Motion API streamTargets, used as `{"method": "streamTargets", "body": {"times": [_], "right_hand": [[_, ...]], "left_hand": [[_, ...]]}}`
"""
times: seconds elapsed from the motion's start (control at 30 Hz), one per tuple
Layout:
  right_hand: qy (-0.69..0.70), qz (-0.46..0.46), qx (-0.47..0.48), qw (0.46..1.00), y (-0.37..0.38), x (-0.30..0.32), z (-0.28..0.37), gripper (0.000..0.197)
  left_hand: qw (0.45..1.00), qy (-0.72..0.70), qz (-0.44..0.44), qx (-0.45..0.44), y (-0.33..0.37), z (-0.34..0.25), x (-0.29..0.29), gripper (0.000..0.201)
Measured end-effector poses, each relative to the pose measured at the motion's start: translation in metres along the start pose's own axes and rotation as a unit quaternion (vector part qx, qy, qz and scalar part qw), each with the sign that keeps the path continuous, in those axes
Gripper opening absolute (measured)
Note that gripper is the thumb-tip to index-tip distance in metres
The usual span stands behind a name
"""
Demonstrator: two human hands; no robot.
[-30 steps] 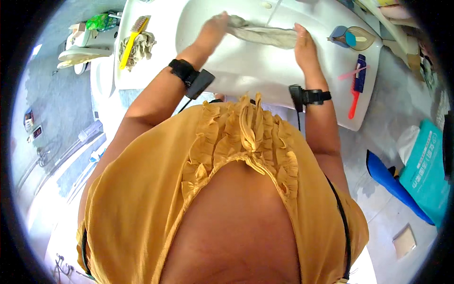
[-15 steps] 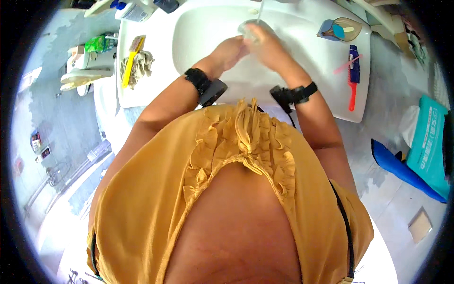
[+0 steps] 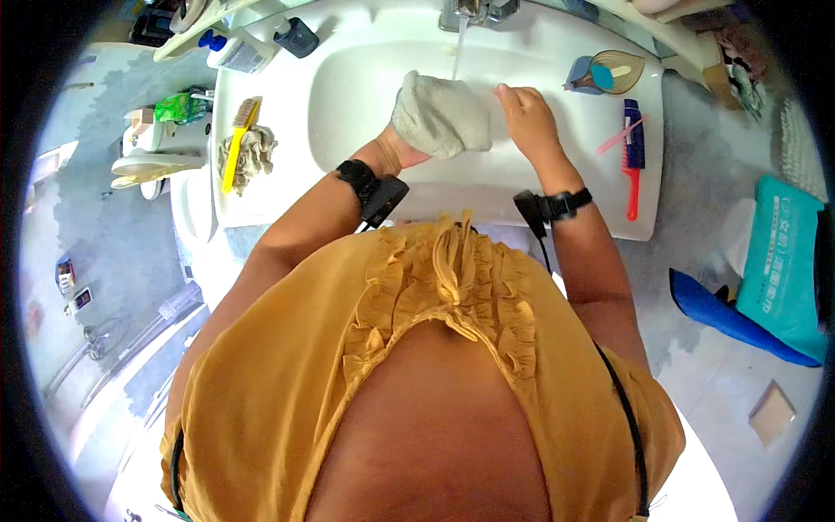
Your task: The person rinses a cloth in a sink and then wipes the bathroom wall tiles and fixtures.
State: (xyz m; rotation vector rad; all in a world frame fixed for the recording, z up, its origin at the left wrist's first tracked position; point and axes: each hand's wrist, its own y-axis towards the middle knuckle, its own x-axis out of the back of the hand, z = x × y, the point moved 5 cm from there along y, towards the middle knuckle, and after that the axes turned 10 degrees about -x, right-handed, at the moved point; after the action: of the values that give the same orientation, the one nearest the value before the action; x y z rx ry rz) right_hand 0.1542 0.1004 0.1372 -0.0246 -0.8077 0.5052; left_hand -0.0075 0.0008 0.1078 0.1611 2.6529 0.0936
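A wet pale grey cloth (image 3: 439, 117) is draped over my left hand (image 3: 396, 150), hiding its fingers; only the wrist and the base of the thumb show. The cloth hangs spread out above the white washbasin (image 3: 335, 96). Just right of the cloth, apart from it, my right hand (image 3: 531, 122) is raised with its fingers stretched out and nothing visible in them. Behind the cloth, a thin stream of water (image 3: 459, 54) runs from the metal tap (image 3: 474, 12).
On the basin's left ledge, a yellow brush (image 3: 235, 152) lies on a crumpled cloth (image 3: 257, 150). Bottles (image 3: 245, 54) stand behind it. The right ledge holds a leaf-shaped soap dish (image 3: 624, 71), a red comb (image 3: 632, 191) and a dark blue tube (image 3: 634, 130).
My hands have moved apart from being together under the water. The cloth, bunched between them before, now spreads over my left hand. The tap has come into view.
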Motion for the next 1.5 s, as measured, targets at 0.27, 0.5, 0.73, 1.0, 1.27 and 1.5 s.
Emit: {"method": "streamTargets", "body": {"times": [0.27, 0.5, 0.73, 1.0, 1.27, 1.5], "right_hand": [[0.355, 0.218, -0.223, 0.881, 0.008, -0.044, -0.006, 0.059], [0.090, 0.104, -0.226, 0.964, 0.028, -0.012, -0.020, 0.066], [0.557, 0.146, -0.112, 0.810, 0.018, -0.043, 0.028, 0.035], [0.454, -0.004, -0.072, 0.888, -0.009, -0.075, 0.052, 0.045], [0.255, -0.054, -0.117, 0.958, 0.052, -0.082, -0.013, 0.026], [0.230, -0.064, 0.034, 0.971, -0.007, -0.143, 0.052, 0.056]], "left_hand": [[0.990, 0.044, 0.115, 0.062, -0.024, 0.015, 0.021, 0.047], [0.949, 0.194, -0.238, 0.075, -0.055, 0.018, 0.092, 0.044], [0.881, 0.038, -0.421, 0.211, -0.073, 0.068, 0.115, 0.059], [0.887, -0.312, -0.310, 0.140, 0.005, 0.035, 0.031, 0.081], [0.915, -0.276, -0.252, 0.153, 0.008, 0.038, -0.015, 0.037], [0.936, -0.162, -0.283, 0.129, 0.003, 0.030, 0.041, 0.057]]}}
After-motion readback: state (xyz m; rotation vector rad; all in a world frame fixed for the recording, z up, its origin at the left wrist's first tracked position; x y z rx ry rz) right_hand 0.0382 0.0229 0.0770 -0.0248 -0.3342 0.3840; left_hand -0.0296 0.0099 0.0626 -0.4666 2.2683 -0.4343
